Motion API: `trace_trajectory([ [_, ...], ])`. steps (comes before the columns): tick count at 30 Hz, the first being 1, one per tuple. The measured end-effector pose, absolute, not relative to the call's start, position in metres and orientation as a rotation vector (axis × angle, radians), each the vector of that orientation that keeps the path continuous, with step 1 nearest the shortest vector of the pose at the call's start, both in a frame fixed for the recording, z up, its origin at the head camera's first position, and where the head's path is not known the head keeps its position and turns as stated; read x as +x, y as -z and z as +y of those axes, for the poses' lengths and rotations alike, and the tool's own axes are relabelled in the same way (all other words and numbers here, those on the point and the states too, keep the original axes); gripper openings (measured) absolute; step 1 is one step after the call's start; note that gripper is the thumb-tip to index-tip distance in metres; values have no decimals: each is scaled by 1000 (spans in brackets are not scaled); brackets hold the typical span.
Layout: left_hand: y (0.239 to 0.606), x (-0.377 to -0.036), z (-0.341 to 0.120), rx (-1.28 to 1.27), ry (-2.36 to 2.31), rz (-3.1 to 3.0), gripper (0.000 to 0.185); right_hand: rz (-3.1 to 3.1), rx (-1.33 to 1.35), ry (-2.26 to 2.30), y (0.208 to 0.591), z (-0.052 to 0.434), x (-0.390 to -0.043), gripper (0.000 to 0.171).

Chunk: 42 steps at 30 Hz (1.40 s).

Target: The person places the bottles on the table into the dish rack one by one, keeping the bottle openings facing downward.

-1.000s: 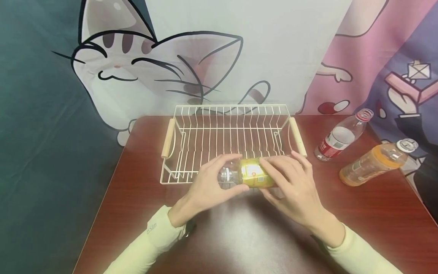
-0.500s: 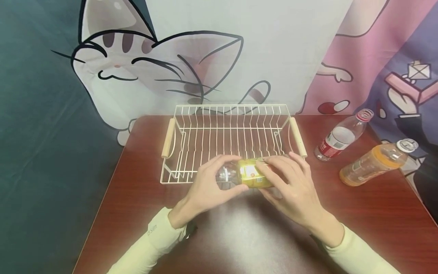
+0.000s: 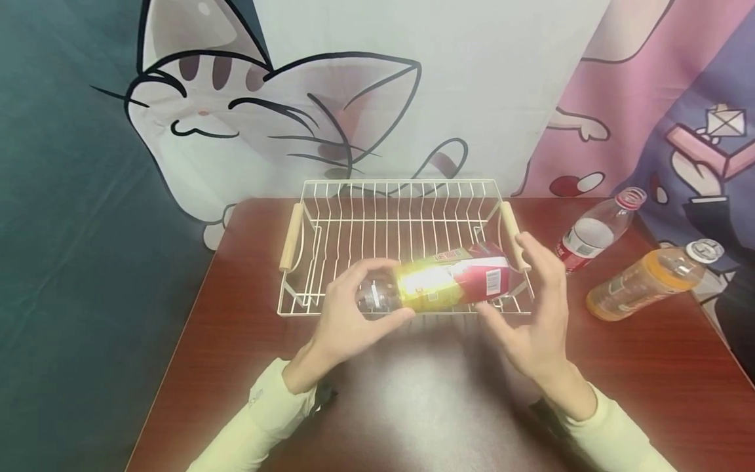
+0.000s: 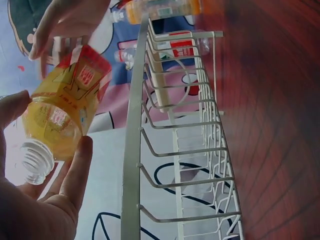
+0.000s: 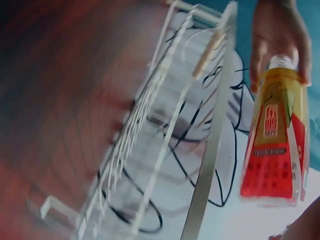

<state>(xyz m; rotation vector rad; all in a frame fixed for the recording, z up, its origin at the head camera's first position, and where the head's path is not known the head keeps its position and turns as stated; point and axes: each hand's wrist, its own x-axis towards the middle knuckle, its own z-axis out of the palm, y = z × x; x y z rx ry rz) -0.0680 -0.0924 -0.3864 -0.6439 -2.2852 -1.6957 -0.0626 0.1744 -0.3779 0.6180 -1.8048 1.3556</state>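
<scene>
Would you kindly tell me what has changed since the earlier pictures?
The right hand has opened its grip and moved right, off the yellow-and-red bottle, which has shifted left with the left hand and tilted slightly. The rack, red-labelled bottle and orange bottle stayed put.

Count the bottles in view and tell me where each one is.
3: the yellow-and-red bottle in the left hand; the red-labelled bottle and orange-banded bottle, both on the table right of the rack.
</scene>
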Motion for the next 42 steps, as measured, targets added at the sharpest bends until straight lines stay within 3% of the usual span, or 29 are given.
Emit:
trace_trajectory([
  [2, 386, -68, -92, -619, 1754, -2255, 65, -1769, 513, -1676, 377, 176, -60, 64],
  [5, 386, -67, -90, -601, 1787, -2216, 67, -1651, 395, -2151, 376, 175, -57, 69],
  [12, 389, -69, -84, -651, 1917, -2084, 68, -1481, 323, -2629, 369, 160, -55, 66],
  [16, 390, -67, -81, -642, 1938, -2086, 68, -1425, 268, -2635, 367, 152, -57, 64],
  [23, 390, -65, -78, -620, 1972, -2118, 68, -1421, 259, -2597, 364, 149, -63, 75],
  [42, 385, -57, -87, -579, 1811, -2356, 77, -1532, 213, -2554, 350, 148, -73, 75],
])
